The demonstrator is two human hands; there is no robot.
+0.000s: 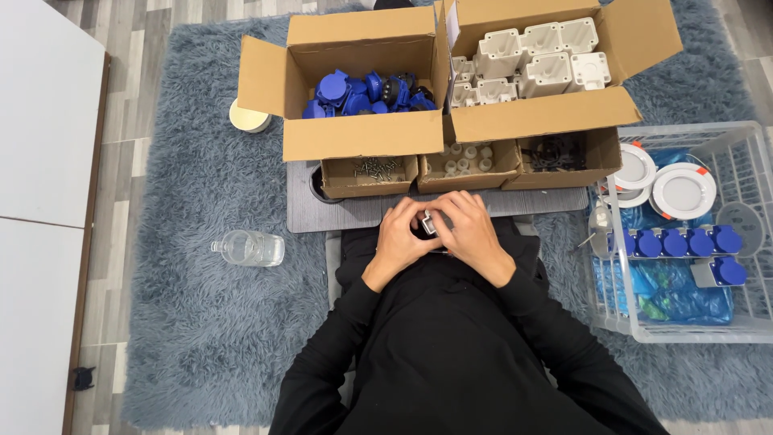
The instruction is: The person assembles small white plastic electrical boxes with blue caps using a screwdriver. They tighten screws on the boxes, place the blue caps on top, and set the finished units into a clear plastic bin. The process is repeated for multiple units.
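Head view: why both hands bunched together above the lap?
— Steadying one small white part (427,223): left hand (400,238) and right hand (473,234), fingers curled shut round it, just short of the low grey desk (354,212).
And the boxes so close?
— Within easy reach, probably. Two big cartons behind: blue caps (362,89) left, white housings (531,58) right. Three small boxes in front: screws (372,168), pale little pieces (465,159), dark pieces (557,151).
Anything counted to the right?
— White basket (753,138) holding six blue-capped units (675,242), five in a row, one below, plus round white lamps (683,190), two plain, maybe a third beneath. One clear bottle (250,247) lying on the rug (185,322).
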